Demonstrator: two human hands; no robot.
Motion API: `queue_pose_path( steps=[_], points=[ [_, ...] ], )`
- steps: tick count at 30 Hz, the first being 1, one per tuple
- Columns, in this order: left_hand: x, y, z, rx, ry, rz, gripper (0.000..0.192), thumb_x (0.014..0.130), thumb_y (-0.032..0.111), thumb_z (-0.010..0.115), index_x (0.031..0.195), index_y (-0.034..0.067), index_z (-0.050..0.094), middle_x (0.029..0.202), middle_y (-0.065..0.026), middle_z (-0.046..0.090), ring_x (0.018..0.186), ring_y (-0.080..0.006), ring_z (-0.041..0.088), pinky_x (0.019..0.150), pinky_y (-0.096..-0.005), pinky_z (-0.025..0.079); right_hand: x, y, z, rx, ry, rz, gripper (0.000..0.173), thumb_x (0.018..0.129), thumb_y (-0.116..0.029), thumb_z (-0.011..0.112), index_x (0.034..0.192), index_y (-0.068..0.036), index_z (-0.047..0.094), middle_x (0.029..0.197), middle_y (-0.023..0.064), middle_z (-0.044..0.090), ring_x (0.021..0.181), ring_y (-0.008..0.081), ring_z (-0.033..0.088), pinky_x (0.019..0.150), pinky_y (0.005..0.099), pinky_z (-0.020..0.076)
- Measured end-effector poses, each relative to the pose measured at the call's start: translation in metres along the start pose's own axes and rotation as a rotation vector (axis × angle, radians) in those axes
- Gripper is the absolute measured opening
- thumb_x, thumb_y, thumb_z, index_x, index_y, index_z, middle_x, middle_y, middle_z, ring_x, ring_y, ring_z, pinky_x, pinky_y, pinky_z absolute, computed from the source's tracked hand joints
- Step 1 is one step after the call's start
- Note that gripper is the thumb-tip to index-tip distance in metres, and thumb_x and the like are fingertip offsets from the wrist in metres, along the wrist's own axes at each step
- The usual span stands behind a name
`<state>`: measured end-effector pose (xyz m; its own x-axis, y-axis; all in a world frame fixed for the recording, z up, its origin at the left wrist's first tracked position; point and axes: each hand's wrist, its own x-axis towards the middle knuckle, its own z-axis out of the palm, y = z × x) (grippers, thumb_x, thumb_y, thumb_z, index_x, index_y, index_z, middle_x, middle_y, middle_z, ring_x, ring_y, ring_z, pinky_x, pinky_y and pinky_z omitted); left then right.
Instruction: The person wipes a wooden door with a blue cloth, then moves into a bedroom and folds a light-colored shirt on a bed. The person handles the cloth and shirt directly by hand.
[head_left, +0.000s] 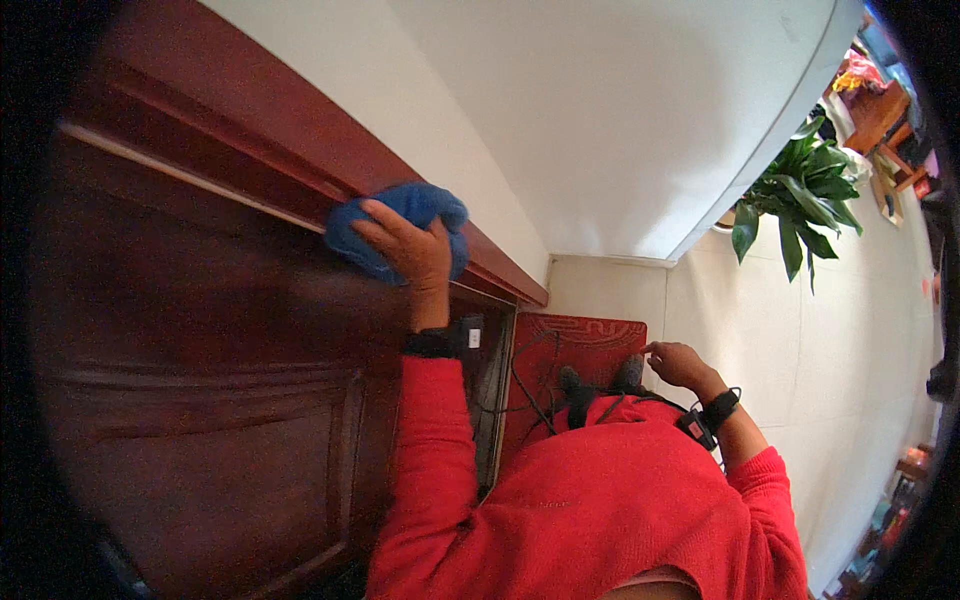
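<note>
My left hand presses a bunched blue cloth against the dark red wooden door frame, with the fingers spread over it. The cloth lies across the frame's moulding and the edge next to the dark wooden door. My right hand hangs low by my side above the floor, holding nothing, its fingers loosely bent with one stretched out. Both wrists bear black straps with small black devices.
Below lies a red doormat, with my feet and a dark cable over it. A white wall rises beside the frame. A leafy green plant stands beyond its corner, over pale floor tiles. Mixed household things line the far right.
</note>
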<state>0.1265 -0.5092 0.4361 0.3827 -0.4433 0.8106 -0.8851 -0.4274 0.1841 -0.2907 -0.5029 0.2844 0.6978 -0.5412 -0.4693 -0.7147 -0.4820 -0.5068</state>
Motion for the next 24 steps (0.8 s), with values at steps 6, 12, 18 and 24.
queue_pose_path(
  steps=[6,12,18,24],
  points=[
    [-0.071,-0.008,0.008,-0.167,-0.493,-0.231,0.100,0.077,0.009,0.068,0.143,0.000,-0.006,0.142,-0.0381,-0.006,0.133,-0.0521,0.004,0.108,-0.0528,0.019,-0.014,-0.008,-0.008,0.058,0.038,-0.014,0.023,0.090,-0.019,0.042,0.096,-0.006,0.059,0.097,0.0174,0.064,0.088,0.0359,0.061,0.076,0.0447,0.0494],
    [-0.076,-0.002,-0.009,-0.154,-0.491,-0.113,0.092,0.078,0.009,0.066,0.143,0.002,0.003,0.141,-0.0382,0.005,0.131,-0.0508,0.016,0.105,-0.0524,0.029,-0.010,0.005,0.006,0.103,0.050,0.017,0.027,0.091,-0.025,0.041,0.096,-0.006,0.059,0.096,0.0194,0.064,0.089,0.0386,0.060,0.078,0.0463,0.0478],
    [0.008,0.018,-0.062,-0.240,-0.255,-0.065,0.085,0.082,0.008,0.056,0.146,0.013,0.000,0.147,-0.0272,-0.005,0.135,-0.0449,0.009,0.109,-0.0531,0.021,-0.002,0.009,0.014,0.067,0.063,-0.001,0.024,0.089,-0.024,0.043,0.096,-0.006,0.057,0.090,0.0193,0.064,0.084,0.0393,0.060,0.072,0.0475,0.0486],
    [0.127,0.020,-0.078,-0.216,0.253,0.239,0.090,0.084,0.029,0.056,0.145,0.011,-0.007,0.149,-0.0235,-0.004,0.137,-0.0438,0.001,0.110,-0.0553,0.004,0.003,0.002,0.013,0.080,0.047,-0.040,0.022,0.087,-0.023,0.046,0.096,-0.007,0.057,0.086,0.0176,0.065,0.081,0.0383,0.062,0.071,0.0471,0.0492]
  ],
)
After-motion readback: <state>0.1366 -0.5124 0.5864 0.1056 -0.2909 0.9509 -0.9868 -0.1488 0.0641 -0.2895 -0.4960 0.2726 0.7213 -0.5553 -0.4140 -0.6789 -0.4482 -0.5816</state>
